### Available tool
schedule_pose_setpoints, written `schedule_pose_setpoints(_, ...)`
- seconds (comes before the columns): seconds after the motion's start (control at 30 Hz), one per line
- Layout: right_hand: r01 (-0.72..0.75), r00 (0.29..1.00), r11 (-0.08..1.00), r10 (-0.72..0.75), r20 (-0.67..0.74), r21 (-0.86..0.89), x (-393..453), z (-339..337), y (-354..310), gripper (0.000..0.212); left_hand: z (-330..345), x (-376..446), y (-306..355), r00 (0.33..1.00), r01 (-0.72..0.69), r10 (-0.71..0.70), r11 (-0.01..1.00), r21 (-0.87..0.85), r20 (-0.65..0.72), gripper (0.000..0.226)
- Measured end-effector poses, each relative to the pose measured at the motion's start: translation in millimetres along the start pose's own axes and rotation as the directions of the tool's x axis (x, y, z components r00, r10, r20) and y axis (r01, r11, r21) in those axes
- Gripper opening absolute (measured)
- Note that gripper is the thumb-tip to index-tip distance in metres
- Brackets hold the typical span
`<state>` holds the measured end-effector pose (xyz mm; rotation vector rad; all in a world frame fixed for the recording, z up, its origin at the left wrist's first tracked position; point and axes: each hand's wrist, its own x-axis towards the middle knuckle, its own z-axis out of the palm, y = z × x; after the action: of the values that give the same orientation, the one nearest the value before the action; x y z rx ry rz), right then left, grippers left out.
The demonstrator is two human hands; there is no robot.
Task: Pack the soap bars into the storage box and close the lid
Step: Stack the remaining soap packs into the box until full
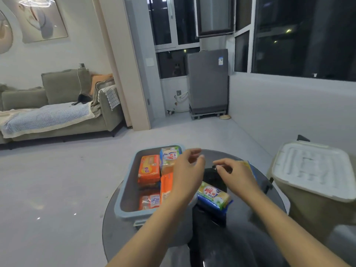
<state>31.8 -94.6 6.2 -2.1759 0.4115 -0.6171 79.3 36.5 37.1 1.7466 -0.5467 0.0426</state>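
The blue-rimmed storage box point(126, 191) stands open on the round dark glass table point(240, 237). Inside lie several wrapped soap bars: an orange one point(148, 168), a blue-and-white one point(170, 155), a narrow orange one point(166, 187) and another at the near end point(149, 202). My left hand point(187, 174) hovers over the box's right side, fingers loosely spread, holding nothing. My right hand point(236, 176) reaches over the table with curled fingers, above a yellow bar point(249, 166) mostly hidden behind it. A yellow-green and blue bar point(213, 196) lies on the table beside the box.
A white-lidded bin point(316, 170) stands right of the table. Grey floor lies to the left, with a sofa point(57, 106) far left and a grey washing machine point(208, 81) at the back. No box lid is visible.
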Motion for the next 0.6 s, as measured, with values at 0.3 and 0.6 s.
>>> schedule_pose_setpoints(0.3,-0.186,0.982,0.981,0.183,-0.043,-0.065,11.0,-35.2,66.6,0.021,69.7,3.9,-29.3,0.987,0.143,-0.145,0.989,0.031,0.072,0.029)
schedule_pose_setpoints(0.6,-0.315,0.948,0.874,0.305,-0.088,-0.369,45.9,-14.9,118.2,0.043,94.3,22.6,-104.8,0.842,0.527,-0.532,0.774,0.350,-0.091,0.082)
